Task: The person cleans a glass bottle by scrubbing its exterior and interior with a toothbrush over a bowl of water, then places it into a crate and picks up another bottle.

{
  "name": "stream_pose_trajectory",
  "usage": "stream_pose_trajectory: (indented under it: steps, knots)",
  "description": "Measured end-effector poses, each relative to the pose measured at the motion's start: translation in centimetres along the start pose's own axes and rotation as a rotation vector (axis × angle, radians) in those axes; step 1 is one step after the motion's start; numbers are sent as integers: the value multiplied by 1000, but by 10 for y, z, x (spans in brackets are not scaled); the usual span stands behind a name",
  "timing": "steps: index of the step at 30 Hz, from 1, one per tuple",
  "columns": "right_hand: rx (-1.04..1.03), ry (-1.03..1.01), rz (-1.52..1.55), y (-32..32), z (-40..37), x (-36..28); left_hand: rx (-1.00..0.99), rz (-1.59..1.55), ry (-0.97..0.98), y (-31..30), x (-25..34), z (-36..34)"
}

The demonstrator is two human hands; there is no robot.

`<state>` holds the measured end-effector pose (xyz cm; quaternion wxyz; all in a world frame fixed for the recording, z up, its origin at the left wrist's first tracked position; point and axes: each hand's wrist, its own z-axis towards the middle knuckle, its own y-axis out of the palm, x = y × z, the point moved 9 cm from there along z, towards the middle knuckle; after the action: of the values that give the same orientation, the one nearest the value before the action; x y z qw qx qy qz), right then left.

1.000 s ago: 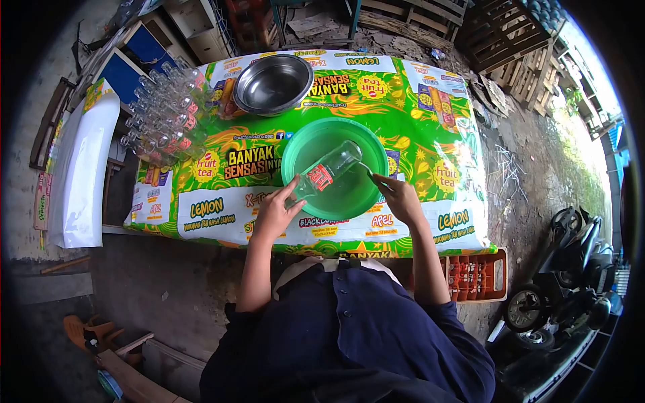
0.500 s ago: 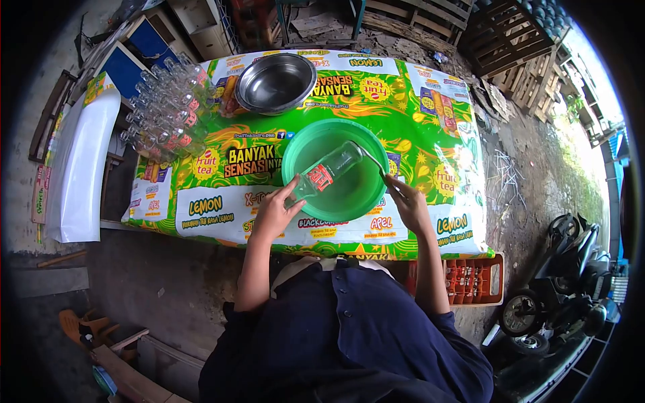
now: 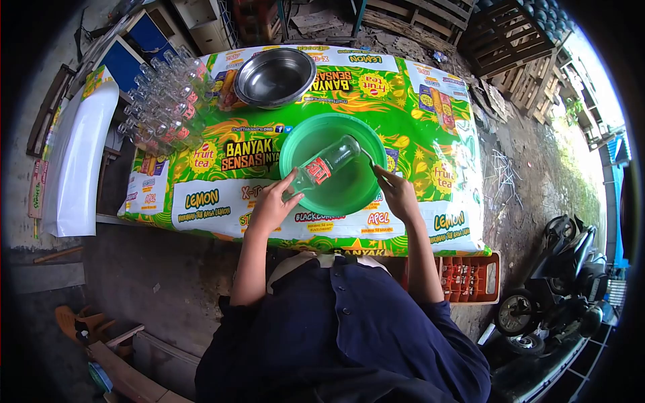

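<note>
A clear glass bottle (image 3: 332, 158) with a red label lies tilted over the green basin (image 3: 289, 144), which holds liquid. My left hand (image 3: 274, 203) is closed around the bottle's lower-left end. In my right hand (image 3: 399, 195), at the basin's right rim, the fingers pinch a thin rod-like tool (image 3: 369, 160). The tool's far tip meets the upper-right end of the bottle; I cannot make out its kind or whether it goes inside.
Several clear glass bottles (image 3: 168, 107) stand grouped at the table's left. A steel bowl (image 3: 275, 77) sits behind the basin. The table has a printed green cover (image 3: 416, 144). A red crate (image 3: 478, 277) is below the front edge, and a motorcycle (image 3: 554, 282) stands at right.
My right hand and the thin tool have shifted slightly up and left along the bottle's end. My left hand keeps its grip. The whole view has shifted a little.
</note>
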<state>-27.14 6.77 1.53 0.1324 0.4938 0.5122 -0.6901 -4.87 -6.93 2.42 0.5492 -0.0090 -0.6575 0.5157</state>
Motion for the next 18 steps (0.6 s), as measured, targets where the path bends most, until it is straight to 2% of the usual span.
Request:
stream_pose_trajectory:
  steps: [3, 4, 8, 12, 15, 18]
  knots:
    - [12, 20, -44, 10, 4, 6, -11, 11, -36, -1, 1, 1]
    - [-34, 100, -37, 7, -4, 4, -14, 15, -55, -1, 1, 1]
    - [21, 7, 51, -5, -20, 6, -26, 8, -50, 0, 2, 2]
    - [29, 3, 104, 7, 11, 0, -48, 27, -43, 0, 1, 2]
    - [31, -28, 55, 2, 19, -12, -34, 21, -23, 2, -2, 1]
    - [44, -8, -18, -14, -4, -20, -22, 21, -18, 1, -2, 3]
